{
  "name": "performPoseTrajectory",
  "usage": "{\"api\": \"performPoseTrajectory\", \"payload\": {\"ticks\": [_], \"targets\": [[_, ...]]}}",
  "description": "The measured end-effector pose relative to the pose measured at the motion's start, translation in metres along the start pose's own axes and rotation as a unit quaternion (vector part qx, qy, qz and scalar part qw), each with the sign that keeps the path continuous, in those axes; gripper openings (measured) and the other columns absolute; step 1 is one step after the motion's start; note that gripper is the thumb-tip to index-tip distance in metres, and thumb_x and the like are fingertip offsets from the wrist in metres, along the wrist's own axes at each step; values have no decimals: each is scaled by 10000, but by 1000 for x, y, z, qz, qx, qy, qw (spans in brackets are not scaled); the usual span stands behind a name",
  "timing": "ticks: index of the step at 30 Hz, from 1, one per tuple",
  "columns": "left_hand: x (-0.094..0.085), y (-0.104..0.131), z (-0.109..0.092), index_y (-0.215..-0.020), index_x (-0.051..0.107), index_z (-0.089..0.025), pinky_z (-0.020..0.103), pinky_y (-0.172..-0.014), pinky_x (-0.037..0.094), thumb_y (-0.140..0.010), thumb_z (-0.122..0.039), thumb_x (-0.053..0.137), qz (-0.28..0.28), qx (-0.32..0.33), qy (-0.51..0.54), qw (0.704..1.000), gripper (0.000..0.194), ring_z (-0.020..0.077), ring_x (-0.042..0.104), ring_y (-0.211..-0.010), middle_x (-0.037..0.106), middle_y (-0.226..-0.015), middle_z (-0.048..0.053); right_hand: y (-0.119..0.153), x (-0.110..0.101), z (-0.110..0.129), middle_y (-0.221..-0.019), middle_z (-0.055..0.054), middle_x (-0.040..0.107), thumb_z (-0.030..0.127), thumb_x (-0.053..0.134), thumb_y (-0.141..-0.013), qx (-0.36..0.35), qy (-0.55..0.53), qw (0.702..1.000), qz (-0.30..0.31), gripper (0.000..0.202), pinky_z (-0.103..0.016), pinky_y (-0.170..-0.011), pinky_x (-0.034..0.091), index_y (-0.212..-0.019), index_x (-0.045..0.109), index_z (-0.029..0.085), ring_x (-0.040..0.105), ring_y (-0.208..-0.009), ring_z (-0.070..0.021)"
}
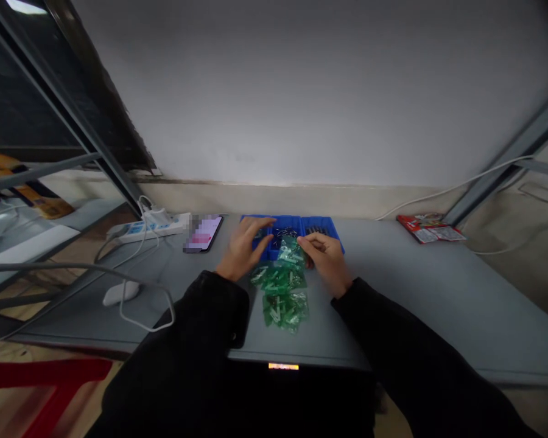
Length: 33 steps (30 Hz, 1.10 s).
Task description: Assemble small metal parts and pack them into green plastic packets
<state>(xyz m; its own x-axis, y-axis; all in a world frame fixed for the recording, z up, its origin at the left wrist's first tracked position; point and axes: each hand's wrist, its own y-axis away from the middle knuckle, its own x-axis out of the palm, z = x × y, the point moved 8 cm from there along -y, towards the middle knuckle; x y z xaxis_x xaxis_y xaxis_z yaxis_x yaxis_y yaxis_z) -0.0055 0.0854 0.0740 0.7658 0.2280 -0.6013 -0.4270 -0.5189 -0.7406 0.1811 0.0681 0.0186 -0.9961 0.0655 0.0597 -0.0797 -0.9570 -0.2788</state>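
My right hand point(324, 255) pinches the upper right corner of a small green plastic bag point(291, 250), which hangs over the front of the blue compartment tray point(339, 237). Over the tray's left compartment is my left hand point(245, 246), thumb and fingers apart, holding nothing. Small dark and silvery pieces point(285, 232) lie in the middle compartment, and grey pieces point(317, 231) in the right one. Nearer to me, more green bags point(278, 278) with light strips inside lie in a pile, and further ones point(285, 309) lie below them.
At the left are a phone point(204, 233), a white power strip point(164, 227) with cables and a white mouse-like object point(121, 293). A red packet point(429, 229) lies at the back right. A red stool point(50, 380) stands at lower left.
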Motion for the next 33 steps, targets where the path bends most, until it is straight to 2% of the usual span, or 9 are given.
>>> {"api": "performPoseTrajectory", "payload": {"ticks": [4,6,8,13,16,18,20,25,33], "targets": [[14,5,-34,-1289,603,-260,459,-1003,497,-948,-175,609,36,80,12,996,352,248,572,-1160,620,-1256,97,-7,-6,-10,-511,37,544,531,738,-819,16,-17,1000,-6,374,-232,-403,350,-746,638,179,473,-418,-106],[18,7,-40,-1195,661,-267,481,-1003,492,-943,-168,618,49,94,9,994,274,254,549,-1178,612,-1273,90,-8,-7,-12,-514,37,540,540,730,-821,23,-20,1000,-7,382,-233,-399,351,-752,631,178,468,-413,-106],[17,8,-43,-1116,697,-255,482,-999,491,-937,-176,639,37,103,13,994,205,251,554,-1156,641,-1222,82,-7,-5,-10,-543,34,552,530,710,-843,15,-11,1000,0,366,-235,-416,369,-780,633,179,479,-429,-107],[8,5,-37,-1008,713,-196,411,-930,511,-954,-191,633,-39,69,38,996,97,206,623,-969,720,-976,55,1,1,13,-753,-2,611,413,613,-936,-86,78,993,5,218,-249,-539,429,-918,641,197,557,-594,-124],[4,5,-30,-944,710,-187,374,-857,515,-958,-227,643,-73,26,47,996,79,188,635,-882,727,-905,41,8,6,31,-931,-45,620,295,537,-965,-176,146,973,15,160,-267,-648,455,-938,657,195,584,-774,-147],[4,6,-26,-934,709,-186,356,-817,510,-956,-252,652,-80,5,51,995,90,183,635,-854,727,-883,40,12,11,39,-960,-51,606,227,532,-945,-215,172,961,37,126,-275,-677,449,-969,649,189,568,-806,-151],[6,7,-23,-945,710,-186,342,-800,504,-952,-266,663,-77,-3,54,996,93,177,634,-839,726,-873,39,14,14,41,-922,-40,590,209,570,-920,-229,192,953,49,100,-277,-674,436,-991,636,185,544,-776,-147],[10,10,-21,-995,699,-186,319,-786,501,-919,-321,711,-73,-5,53,996,156,172,633,-843,716,-889,38,15,14,41,-797,2,537,255,607,-954,-240,211,947,21,100,-268,-655,404,-884,608,184,492,-692,-121],[12,8,-20,-901,650,-171,299,-723,478,-899,-421,717,-43,-28,52,997,259,166,597,-780,660,-820,25,20,11,48,-799,-4,548,244,616,-955,-267,213,940,0,114,-267,-637,399,-859,606,184,491,-681,-121]]}}
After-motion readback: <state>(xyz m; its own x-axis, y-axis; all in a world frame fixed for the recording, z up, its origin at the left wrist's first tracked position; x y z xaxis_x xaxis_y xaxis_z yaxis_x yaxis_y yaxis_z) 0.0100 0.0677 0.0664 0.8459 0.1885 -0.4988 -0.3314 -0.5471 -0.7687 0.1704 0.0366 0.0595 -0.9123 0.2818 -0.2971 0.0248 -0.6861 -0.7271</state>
